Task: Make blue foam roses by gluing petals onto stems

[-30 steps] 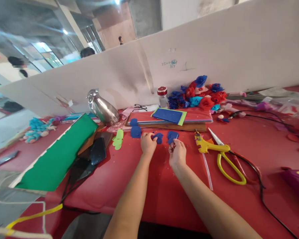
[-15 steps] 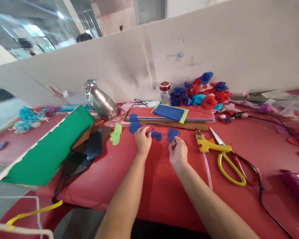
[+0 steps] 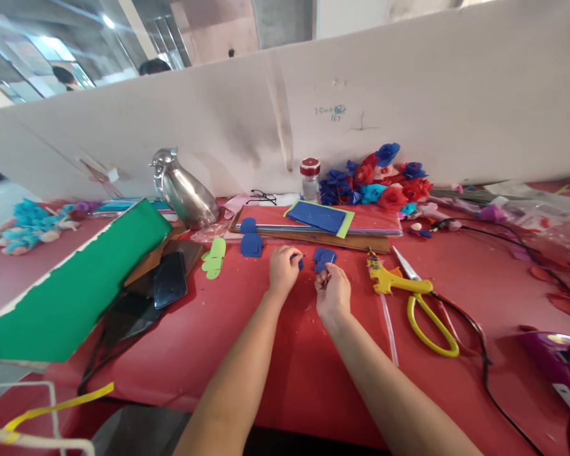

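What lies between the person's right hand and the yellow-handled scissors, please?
In the head view, a yellow glue gun and a pale stick lie between the right hand and the scissors.

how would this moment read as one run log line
left hand: at blue pieces, grip unclear | right hand: at blue cutouts, grip unclear | yellow glue gun, scissors: lying on red table

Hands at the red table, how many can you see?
2. The left hand is at a small blue clump; the right hand is just in front of the other blue cut-outs. Some fingers are hidden.
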{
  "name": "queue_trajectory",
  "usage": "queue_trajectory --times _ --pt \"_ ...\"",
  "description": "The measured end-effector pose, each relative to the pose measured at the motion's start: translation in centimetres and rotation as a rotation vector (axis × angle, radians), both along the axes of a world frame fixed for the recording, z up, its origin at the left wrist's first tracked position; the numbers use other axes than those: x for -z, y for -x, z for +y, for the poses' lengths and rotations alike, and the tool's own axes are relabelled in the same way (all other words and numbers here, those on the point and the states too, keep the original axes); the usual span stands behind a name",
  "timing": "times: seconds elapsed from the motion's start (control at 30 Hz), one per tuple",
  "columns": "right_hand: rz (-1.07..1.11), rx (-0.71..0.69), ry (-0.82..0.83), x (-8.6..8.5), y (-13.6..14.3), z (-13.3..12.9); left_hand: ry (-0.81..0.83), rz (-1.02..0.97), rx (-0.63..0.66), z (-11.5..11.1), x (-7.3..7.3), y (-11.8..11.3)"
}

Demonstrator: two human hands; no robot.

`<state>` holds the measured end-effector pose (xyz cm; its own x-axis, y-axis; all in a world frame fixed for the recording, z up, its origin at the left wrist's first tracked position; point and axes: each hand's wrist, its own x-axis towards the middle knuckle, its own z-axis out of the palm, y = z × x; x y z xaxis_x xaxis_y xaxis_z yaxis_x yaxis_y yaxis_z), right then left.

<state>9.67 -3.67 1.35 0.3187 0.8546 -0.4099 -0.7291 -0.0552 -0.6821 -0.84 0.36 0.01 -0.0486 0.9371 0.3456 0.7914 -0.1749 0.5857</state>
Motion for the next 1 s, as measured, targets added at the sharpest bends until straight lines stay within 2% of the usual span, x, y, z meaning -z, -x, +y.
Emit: queue_trajectory --times 0.07,0.13,0.23,0.37,0.5,0.6,0.73,0.8,0.9,1.0 --pt "0.009 0.002 0.004 0.0 0.0 0.0 -0.037 -0.165 -0.075 0.3 0.2 0.7" --pt "0.007 0.005 0.002 -0.1 0.0 0.0 -0.068 -0.249 -0.190 0.3 0.1 1.4" --pt "-0.012 0.009 -0.003 -0.2 0.0 -0.1 -0.069 -0.146 -0.292 0.0 -0.3 1.8" --pt "-0.012 0.001 0.002 -0.2 0.1 -0.1 0.069 0.095 -0.212 -0.5 -0.6 0.7" --pt "0.007 0.004 -0.003 -0.2 0.1 0.0 0.127 0.138 -0.127 -0.4 -0.4 -0.2" --pt "0.006 -0.004 -0.007 -0.1 0.0 0.1 0.012 -0.036 -0.113 -0.1 -0.6 0.1" --pt "0.021 -0.068 -0.023 0.1 0.2 -0.1 -0.131 -0.474 -0.116 0.3 -0.8 0.7" --pt "0.041 -0.171 -0.043 0.2 0.3 -0.2 -0.124 -0.680 -0.126 0.4 -0.8 0.9" --pt "0.028 -0.315 -0.060 0.3 0.5 -0.3 -0.087 -0.882 -0.102 0.5 -0.7 0.9" --pt "-0.068 -0.373 -0.079 0.0 0.6 -0.2 -0.027 -1.034 -0.062 0.4 -0.7 0.6"
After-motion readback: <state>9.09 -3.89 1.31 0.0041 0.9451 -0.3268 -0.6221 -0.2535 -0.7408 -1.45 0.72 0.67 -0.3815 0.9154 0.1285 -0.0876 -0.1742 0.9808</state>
